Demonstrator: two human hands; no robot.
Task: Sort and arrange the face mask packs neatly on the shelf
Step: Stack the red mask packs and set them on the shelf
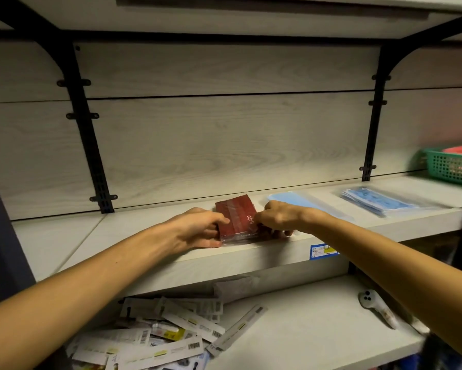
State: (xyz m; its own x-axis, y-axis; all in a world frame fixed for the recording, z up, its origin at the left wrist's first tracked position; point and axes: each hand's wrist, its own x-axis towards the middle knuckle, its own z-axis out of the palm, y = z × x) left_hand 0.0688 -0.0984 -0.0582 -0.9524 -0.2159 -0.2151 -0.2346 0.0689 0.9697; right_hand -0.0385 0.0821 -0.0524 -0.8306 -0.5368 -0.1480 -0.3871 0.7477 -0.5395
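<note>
since both hands bracket one item, fingers curl: left hand [197, 228] grips left edge of red mask pack [236, 217], right hand [273, 218] pinches right edge, likely squaring it. pack at frame centre, on shelf [144, 236] front lip. blue packs [379, 202] lie centre right, apart, likely sorted by colour.

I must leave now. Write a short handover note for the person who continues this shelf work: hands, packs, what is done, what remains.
Left hand and right hand both grip the red mask pack at the front edge of the shelf.
Placed flat to its right: a light blue pack, then a patterned blue pack.
Done: two blue packs laid out.
Left: set the red pack straight in the row; the green basket at far right holds something red, contents unclear.
</note>
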